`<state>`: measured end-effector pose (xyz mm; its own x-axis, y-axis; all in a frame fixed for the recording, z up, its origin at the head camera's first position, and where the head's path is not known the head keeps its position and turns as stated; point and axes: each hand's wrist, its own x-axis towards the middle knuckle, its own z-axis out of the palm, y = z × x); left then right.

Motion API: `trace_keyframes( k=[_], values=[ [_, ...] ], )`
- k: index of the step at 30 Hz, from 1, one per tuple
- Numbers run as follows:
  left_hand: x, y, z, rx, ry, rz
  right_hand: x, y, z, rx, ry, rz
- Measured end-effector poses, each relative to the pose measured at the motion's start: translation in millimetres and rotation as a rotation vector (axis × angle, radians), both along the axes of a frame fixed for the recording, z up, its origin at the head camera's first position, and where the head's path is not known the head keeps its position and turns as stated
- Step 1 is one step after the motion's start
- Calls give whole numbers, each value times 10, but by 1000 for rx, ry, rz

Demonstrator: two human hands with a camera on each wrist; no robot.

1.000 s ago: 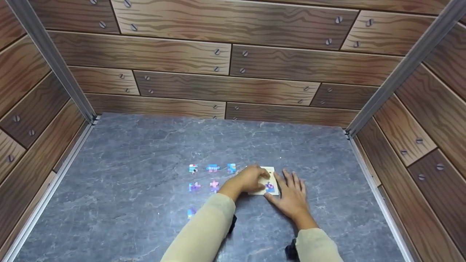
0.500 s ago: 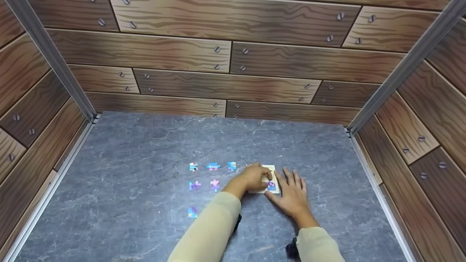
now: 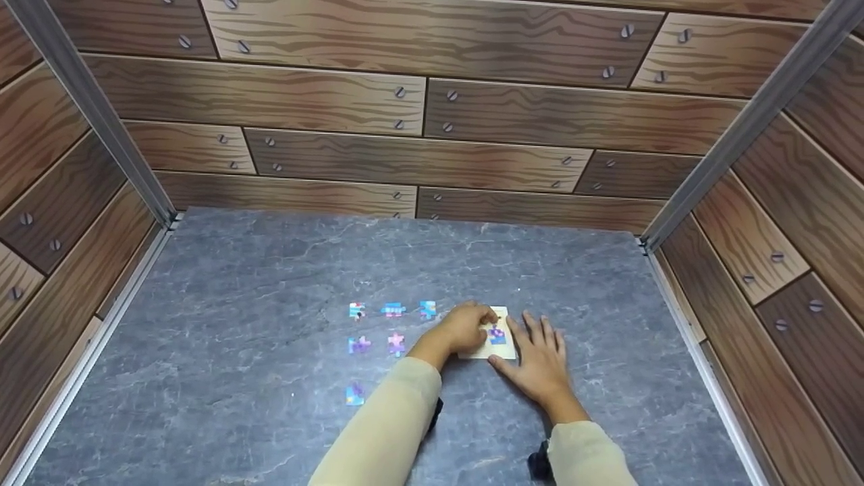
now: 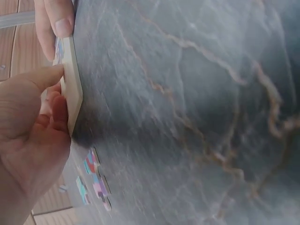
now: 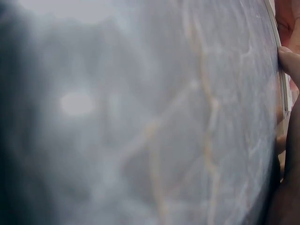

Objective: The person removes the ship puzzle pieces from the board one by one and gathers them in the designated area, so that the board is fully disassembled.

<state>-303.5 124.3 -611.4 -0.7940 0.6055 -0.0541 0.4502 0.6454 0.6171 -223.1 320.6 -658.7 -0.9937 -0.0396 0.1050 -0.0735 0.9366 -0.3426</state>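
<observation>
My left hand (image 3: pixel 463 329) reaches over a small cream puzzle board (image 3: pixel 505 353), its fingers curled down at the upper and left sides of a purple and blue puzzle piece (image 3: pixel 497 337). The hand covers the board's left part. In the left wrist view, the thumb of the left hand (image 4: pixel 30 112) touches the face of the board (image 4: pixel 73 93) and the other fingers bend in beside it. My right hand (image 3: pixel 540 361) lies with spread, straight fingers along the board's right edge, thumb at the near right corner. Only part of the right hand (image 5: pixel 291 61) shows in the right wrist view.
Left of the board, several loose puzzle pieces are laid out apart on the grey marbled table (image 3: pixel 270 283), among them a blue piece (image 3: pixel 393 310), a pink piece (image 3: pixel 396 343) and a blue-purple piece (image 3: pixel 355 394). Wood-patterned walls (image 3: pixel 331 158) enclose the table.
The purple and blue piece has shifted away from the board's near edge and slightly left, along with my left fingertips. My right hand stays in place at the board's edge.
</observation>
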Motion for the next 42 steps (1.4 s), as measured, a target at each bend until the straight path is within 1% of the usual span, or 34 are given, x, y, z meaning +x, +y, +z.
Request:
trace_keyframes(
  k=[3, 6, 8, 13, 17, 24, 29, 31, 34, 36, 38, 40, 42],
  values=[
    [-1, -24, -5, 24, -26, -5, 6, 1, 10, -3, -6, -3],
    [-1, -21, -15, 26, -42, 5, 8, 1, 17, -6, -20, -7],
    [0, -9, -26, 11, -35, 9, 8, 0, 20, -8, -25, -8],
    [-5, 17, -51, -14, 12, 10, 5, -4, 18, -11, -23, -3],
    [-6, 8, -58, 2, 22, 8, 5, -7, 13, -16, -21, -2],
    [-7, -50, -50, 62, 15, -12, 8, -9, 7, -2, -1, -4],
    [-21, -89, -75, 99, 3, -15, 5, -17, 10, 0, 6, -5],
    [-26, -110, -94, 125, -12, -8, 3, -26, 15, -1, -2, -3],
    [-25, -137, -108, 181, -66, 11, -2, -29, 17, -2, -16, 0],
    [-18, -154, -90, 229, -99, 20, -6, -23, 16, -1, -23, -2],
    [-4, -177, -45, 259, -123, 22, -6, -16, 16, -1, -26, -3],
    [16, -209, 29, 269, -125, 14, -5, -9, 19, -1, -24, -4],
    [43, -256, 115, 257, -117, 1, -3, -4, 20, 2, -21, -3]
  ],
)
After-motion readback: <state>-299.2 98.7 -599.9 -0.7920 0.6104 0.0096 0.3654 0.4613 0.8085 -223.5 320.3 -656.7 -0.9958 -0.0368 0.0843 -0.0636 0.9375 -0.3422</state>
